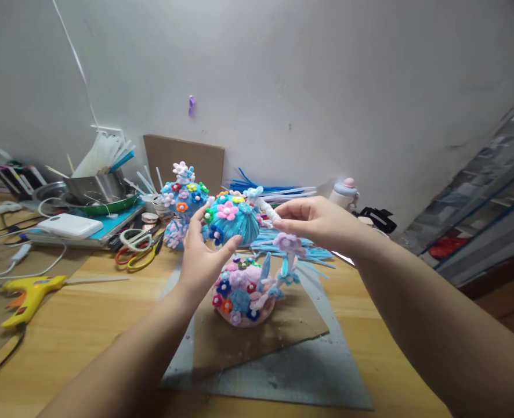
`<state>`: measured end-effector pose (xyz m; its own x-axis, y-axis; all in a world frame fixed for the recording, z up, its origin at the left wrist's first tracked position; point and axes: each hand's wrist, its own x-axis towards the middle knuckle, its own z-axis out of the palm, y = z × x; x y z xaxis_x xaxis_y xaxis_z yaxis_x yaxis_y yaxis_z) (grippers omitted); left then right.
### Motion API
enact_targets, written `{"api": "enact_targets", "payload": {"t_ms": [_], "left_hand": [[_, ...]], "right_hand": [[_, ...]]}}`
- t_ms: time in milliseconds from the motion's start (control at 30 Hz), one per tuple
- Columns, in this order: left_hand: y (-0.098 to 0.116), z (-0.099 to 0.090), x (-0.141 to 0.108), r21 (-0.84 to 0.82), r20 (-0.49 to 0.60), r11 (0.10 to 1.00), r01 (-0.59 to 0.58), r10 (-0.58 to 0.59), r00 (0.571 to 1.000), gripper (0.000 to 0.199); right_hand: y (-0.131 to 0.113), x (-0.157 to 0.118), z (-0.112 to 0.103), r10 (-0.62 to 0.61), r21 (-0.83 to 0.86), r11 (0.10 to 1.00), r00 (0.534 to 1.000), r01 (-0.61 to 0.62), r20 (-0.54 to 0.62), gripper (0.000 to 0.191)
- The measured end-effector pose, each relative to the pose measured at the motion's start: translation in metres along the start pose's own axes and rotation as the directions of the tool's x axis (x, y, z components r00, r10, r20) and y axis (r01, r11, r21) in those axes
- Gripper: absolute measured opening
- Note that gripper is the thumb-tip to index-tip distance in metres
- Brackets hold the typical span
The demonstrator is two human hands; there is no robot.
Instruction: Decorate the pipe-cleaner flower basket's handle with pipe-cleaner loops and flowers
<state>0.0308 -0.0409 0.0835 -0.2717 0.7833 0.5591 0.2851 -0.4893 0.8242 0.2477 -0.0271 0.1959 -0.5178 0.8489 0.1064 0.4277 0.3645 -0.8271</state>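
Observation:
A blue pipe-cleaner dome [239, 225] dotted with colourful fuzzy flowers is held up in front of me. My left hand [202, 252] curls round its left side, thumb at the lower front. In the fingertips of my right hand [313, 219] is a white wrapped stem [266, 208], whose upper end meets a light-blue fuzzy piece at the dome's top right. Whether stem and dome are joined I cannot tell. Below them stands a round pink base [252, 321] covered with small flowers. A tall lilac flower [289, 244] rises at its right, under my right hand.
The base sits on cardboard [278, 337] over a grey mat [318, 371]. Left lie a yellow glue gun [35, 290], scissors [141, 255] and a white power bank [69, 226]. Behind are another flowered blue piece [181, 200], blue pipe cleaners [265, 188] and a bottle [344, 194].

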Motion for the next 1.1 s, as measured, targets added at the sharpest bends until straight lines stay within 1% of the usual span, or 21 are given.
{"api": "enact_targets", "payload": {"t_ms": [100, 200, 267, 333, 367, 433, 500, 567, 733, 867, 967, 1100], "left_hand": [[0.0, 0.004, -0.006, -0.052, 0.039, 0.995, 0.081, -0.079, 0.996, 0.079], [0.005, 0.006, -0.01, -0.137, 0.081, 0.977, 0.164, -0.154, 0.985, 0.076], [0.008, 0.007, -0.011, -0.184, 0.101, 0.958, 0.219, -0.203, 0.974, 0.075], [0.01, 0.007, -0.011, -0.221, 0.112, 0.941, 0.258, -0.238, 0.965, 0.074], [0.011, 0.006, -0.011, -0.234, 0.117, 0.934, 0.27, -0.248, 0.962, 0.075], [0.011, 0.006, -0.013, -0.258, 0.122, 0.924, 0.283, -0.259, 0.958, 0.075], [0.011, 0.004, -0.015, -0.268, 0.122, 0.918, 0.293, -0.269, 0.955, 0.076], [0.011, 0.003, -0.019, -0.252, 0.132, 0.919, 0.305, -0.279, 0.951, 0.076], [0.012, -0.002, -0.027, -0.191, 0.138, 0.929, 0.317, -0.294, 0.946, 0.074], [0.014, -0.004, -0.03, -0.196, 0.126, 0.922, 0.334, -0.314, 0.941, 0.073], [0.017, -0.005, -0.031, -0.22, 0.144, 0.911, 0.349, -0.324, 0.935, 0.074], [0.021, -0.007, -0.031, -0.249, 0.166, 0.898, 0.364, -0.331, 0.929, 0.075]], "right_hand": [[0.005, -0.007, -0.004, -0.043, -0.009, 0.999, 0.994, 0.042, -0.105, 0.026], [0.018, -0.02, -0.005, -0.068, -0.011, 0.998, 0.962, 0.068, -0.264, 0.029], [0.03, -0.032, -0.002, -0.076, -0.008, 0.997, 0.913, 0.08, -0.4, 0.03], [0.045, -0.047, 0.006, -0.077, -0.004, 0.996, 0.85, 0.088, -0.521, 0.029], [0.052, -0.055, 0.011, -0.077, -0.006, 0.996, 0.818, 0.089, -0.569, 0.028], [0.068, -0.071, 0.022, -0.062, -0.008, 0.997, 0.778, 0.074, -0.625, 0.026], [0.082, -0.085, 0.032, -0.022, 0.008, 0.999, 0.775, 0.035, -0.632, 0.025], [0.093, -0.096, 0.041, 0.032, 0.05, 0.999, 0.785, -0.002, -0.619, 0.025], [0.11, -0.11, 0.052, 0.125, 0.112, 0.991, 0.799, -0.073, -0.588, 0.028], [0.116, -0.112, 0.059, 0.137, 0.13, 0.989, 0.807, -0.075, -0.574, 0.028], [0.119, -0.11, 0.063, 0.133, 0.148, 0.987, 0.816, -0.059, -0.562, 0.026], [0.121, -0.11, 0.066, 0.129, 0.131, 0.989, 0.824, -0.068, -0.552, 0.024]]}}
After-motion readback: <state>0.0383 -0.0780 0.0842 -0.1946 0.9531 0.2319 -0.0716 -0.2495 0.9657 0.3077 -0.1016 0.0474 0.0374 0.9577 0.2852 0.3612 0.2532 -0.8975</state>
